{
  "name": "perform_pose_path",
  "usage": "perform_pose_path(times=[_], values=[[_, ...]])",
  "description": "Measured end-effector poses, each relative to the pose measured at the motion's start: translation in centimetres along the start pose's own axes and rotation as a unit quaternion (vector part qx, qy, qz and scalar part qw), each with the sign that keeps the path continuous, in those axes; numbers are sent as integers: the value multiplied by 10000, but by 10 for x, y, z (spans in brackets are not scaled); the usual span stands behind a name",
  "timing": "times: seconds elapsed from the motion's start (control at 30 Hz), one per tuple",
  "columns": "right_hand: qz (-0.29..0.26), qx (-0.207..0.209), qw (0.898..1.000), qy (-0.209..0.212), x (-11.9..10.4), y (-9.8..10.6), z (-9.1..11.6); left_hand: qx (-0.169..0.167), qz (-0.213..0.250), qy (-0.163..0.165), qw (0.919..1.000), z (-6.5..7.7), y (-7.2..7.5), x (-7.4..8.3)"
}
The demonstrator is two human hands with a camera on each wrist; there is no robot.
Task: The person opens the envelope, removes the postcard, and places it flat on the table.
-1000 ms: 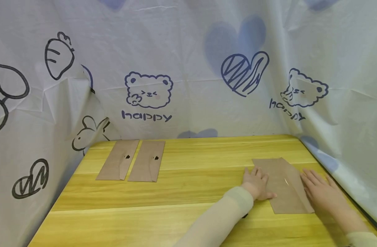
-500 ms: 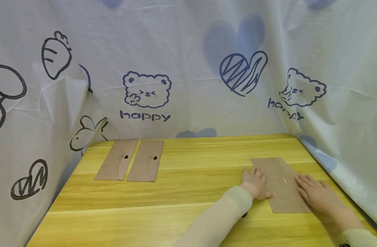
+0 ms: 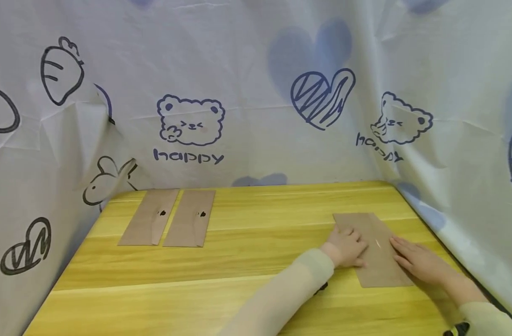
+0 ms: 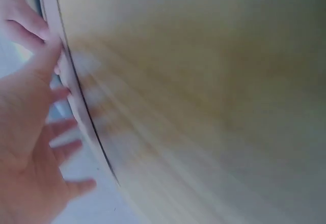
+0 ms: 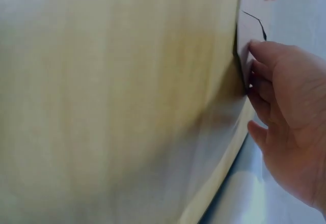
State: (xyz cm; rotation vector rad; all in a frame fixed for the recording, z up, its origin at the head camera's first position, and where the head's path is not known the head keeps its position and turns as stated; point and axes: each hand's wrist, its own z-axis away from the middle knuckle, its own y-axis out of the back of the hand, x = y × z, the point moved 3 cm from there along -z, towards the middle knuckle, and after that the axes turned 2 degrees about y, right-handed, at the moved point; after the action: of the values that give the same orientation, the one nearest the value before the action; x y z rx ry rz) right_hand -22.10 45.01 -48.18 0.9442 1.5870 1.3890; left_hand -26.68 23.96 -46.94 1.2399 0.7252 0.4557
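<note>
A flat brown paper envelope (image 3: 375, 261) lies on the right side of the wooden table, with a small shiny mark near its middle. My left hand (image 3: 347, 247) rests over its left edge, fingers spread and thumb reaching inward. On the opposite side, my right hand (image 3: 419, 261) lays its extended fingers along the envelope's right edge. From the right wrist, the thumb and fingertips (image 5: 253, 48) touch the envelope's edge (image 5: 247, 28), where a dark line of a fold shows. Spread fingers of the left hand (image 4: 38, 127) show beside the envelope's edge in the left wrist view.
Two brown envelopes, one on the left (image 3: 148, 219) and one beside it (image 3: 190, 219), lie side by side at the table's (image 3: 256, 266) back left, each with a small black mark. A white cloth (image 3: 256, 93) with drawings hangs behind and along both sides.
The right hand has moved left, onto the envelope's right edge, and the flap there has folded inward. The left hand stays at the left edge. The head view has shifted slightly.
</note>
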Motion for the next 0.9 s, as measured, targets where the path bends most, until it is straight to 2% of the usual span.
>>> perform_pose_path(times=[0.13,0.33,0.47,0.6,0.9], values=[[-462,-460,9978,-115,6,1,-3,170,-202,-651,9975,-9,2,3],[-715,-820,9940,-100,5,6,-7,-136,-161,-1140,9933,-21,8,13],[-824,-842,9930,-92,3,6,-7,-381,-73,-1333,9903,-24,10,21],[-942,-858,9918,-132,4,6,-6,-445,61,-1528,9872,-25,11,27],[-1054,-964,9897,-136,3,9,-6,-604,299,-1531,9859,-28,15,33]])
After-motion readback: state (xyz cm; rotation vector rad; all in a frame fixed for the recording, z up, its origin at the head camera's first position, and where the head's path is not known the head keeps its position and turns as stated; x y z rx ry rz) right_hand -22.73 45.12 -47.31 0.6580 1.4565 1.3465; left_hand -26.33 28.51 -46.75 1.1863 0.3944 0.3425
